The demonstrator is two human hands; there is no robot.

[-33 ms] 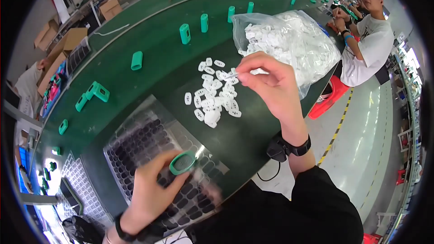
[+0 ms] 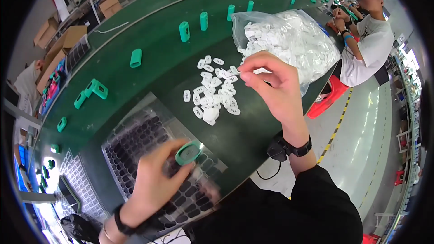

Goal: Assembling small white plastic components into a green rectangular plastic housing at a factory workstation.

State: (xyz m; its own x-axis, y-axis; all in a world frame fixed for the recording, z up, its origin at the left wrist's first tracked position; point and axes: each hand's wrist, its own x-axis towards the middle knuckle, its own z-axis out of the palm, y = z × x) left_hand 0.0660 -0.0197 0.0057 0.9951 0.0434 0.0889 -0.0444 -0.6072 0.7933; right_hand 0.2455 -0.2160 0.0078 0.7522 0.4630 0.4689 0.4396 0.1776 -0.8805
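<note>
My left hand (image 2: 153,183) grips a green plastic casing (image 2: 188,153) between thumb and fingers. The casing's greyish oval face is turned up. Below it lies a clear sheet of dark oval stickers (image 2: 131,150), partly hidden by the hand and blurred by glare. My right hand (image 2: 276,86) is closed in a pinch on a thin pale piece (image 2: 232,74), seen almost edge-on; its exact kind is unclear. That hand hovers at the right side of a loose pile of small white oval pieces (image 2: 209,97) with dark marks.
Beyond the pile, a clear plastic bag (image 2: 312,47) bulges with more white pieces. Several green casings, including one upright casing (image 2: 184,31), are spread along the green table (image 2: 158,70). A pale sticker sheet (image 2: 81,183) lies at left. A co-worker (image 2: 368,45) sits at far right.
My left hand and the green casing have shifted slightly up and to the right over the sticker sheet. My right hand keeps its pinch, almost unmoved.
</note>
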